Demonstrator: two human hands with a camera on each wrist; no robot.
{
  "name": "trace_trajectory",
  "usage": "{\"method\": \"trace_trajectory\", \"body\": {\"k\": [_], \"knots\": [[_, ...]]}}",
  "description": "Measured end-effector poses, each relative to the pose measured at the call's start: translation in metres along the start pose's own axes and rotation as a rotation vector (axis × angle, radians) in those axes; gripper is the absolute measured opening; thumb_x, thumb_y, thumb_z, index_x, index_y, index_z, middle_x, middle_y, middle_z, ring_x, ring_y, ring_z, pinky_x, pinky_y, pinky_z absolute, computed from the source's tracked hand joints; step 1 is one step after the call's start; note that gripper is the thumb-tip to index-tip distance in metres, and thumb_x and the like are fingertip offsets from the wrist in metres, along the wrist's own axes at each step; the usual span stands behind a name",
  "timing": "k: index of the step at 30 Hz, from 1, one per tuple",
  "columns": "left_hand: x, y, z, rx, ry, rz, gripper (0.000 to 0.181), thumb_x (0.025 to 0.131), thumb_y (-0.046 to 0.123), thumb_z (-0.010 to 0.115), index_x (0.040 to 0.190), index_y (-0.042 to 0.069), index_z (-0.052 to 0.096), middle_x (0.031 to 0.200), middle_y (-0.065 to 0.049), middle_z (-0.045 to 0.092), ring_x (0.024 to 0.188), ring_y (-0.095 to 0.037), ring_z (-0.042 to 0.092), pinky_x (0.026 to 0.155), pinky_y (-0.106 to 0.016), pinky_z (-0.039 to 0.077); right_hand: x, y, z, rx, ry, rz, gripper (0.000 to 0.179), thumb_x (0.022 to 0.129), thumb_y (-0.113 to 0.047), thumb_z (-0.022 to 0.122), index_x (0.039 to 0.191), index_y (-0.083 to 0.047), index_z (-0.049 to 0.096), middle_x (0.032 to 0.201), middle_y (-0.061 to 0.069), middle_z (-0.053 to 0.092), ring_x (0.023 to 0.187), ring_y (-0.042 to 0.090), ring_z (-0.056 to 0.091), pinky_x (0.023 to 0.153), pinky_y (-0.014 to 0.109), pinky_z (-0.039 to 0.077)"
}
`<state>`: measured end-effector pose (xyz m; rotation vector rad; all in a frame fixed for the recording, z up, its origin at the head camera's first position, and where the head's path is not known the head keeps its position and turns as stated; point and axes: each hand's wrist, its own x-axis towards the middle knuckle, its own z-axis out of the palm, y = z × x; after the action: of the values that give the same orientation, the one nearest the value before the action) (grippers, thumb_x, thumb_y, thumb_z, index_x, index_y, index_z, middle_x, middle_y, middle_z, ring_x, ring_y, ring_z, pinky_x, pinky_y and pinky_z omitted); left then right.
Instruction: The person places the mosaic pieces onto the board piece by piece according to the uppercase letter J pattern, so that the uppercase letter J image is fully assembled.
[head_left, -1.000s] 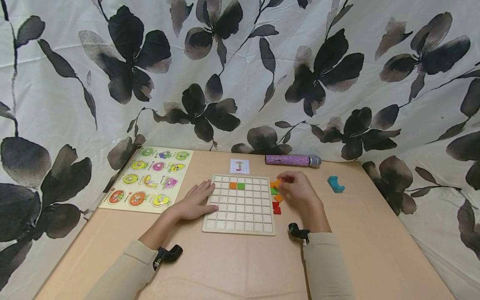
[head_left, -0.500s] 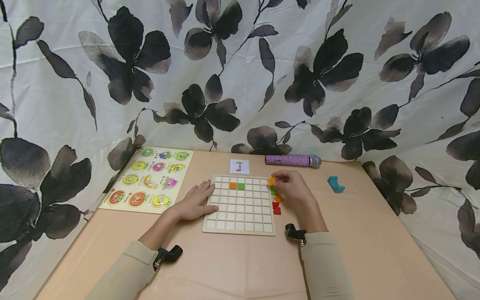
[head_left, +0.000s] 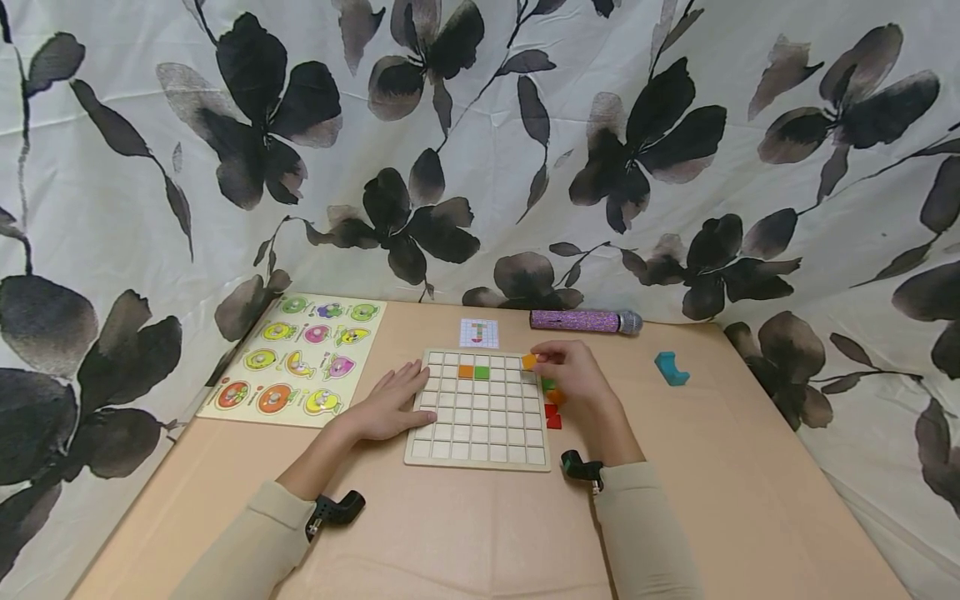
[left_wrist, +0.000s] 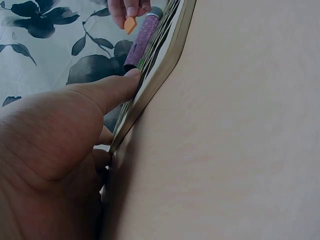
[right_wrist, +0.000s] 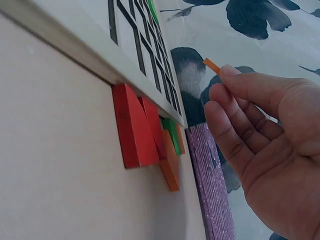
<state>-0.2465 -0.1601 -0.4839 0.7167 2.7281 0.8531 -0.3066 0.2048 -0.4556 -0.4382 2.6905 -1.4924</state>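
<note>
Now your right hand (head_left: 577, 377) pinches an orange tile (head_left: 529, 362); your left hand (head_left: 390, 404), fingers extended, presumably steadies the grid board (head_left: 477, 413) from the left.

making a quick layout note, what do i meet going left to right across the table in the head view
Fruit picture sheet, left hand, white grid board, orange tile pinched by the right hand, right hand itself, blue curved piece.
</note>
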Motion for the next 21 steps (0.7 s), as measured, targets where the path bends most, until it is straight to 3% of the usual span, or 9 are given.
{"method": "trace_trajectory", "body": {"k": [11, 21], "knots": [[-0.001, -0.001, 0.000, -0.003, 0.000, 0.005, 0.090, 0.101, 0.047, 0.064, 0.163, -0.004, 0.023, 0.173, -0.025, 0.009, 0.162, -0.041, 0.003, 0.131, -0.060, 0.000, 0.004, -0.009, 0.013, -0.014, 0.001, -0.080, 0.028, 0.092, 0.000, 0.076, 0.119, 0.007, 0.074, 0.102, 0.019, 0.075, 0.086, 0.020, 0.066, 0.073, 0.017, 0.054], [0.000, -0.001, 0.000, -0.005, 0.000, 0.007, 0.090, 0.101, 0.047, 0.064, 0.163, -0.004, 0.023, 0.173, -0.025, 0.009, 0.162, -0.042, 0.004, 0.130, -0.061, 0.000, 0.010, -0.017, 0.030, 0.040, 0.030, -0.059, 0.026, 0.091, 0.004, 0.076, 0.116, 0.010, 0.073, 0.097, 0.021, 0.073, 0.082, 0.019, 0.064, 0.068, 0.018, 0.053]]}}
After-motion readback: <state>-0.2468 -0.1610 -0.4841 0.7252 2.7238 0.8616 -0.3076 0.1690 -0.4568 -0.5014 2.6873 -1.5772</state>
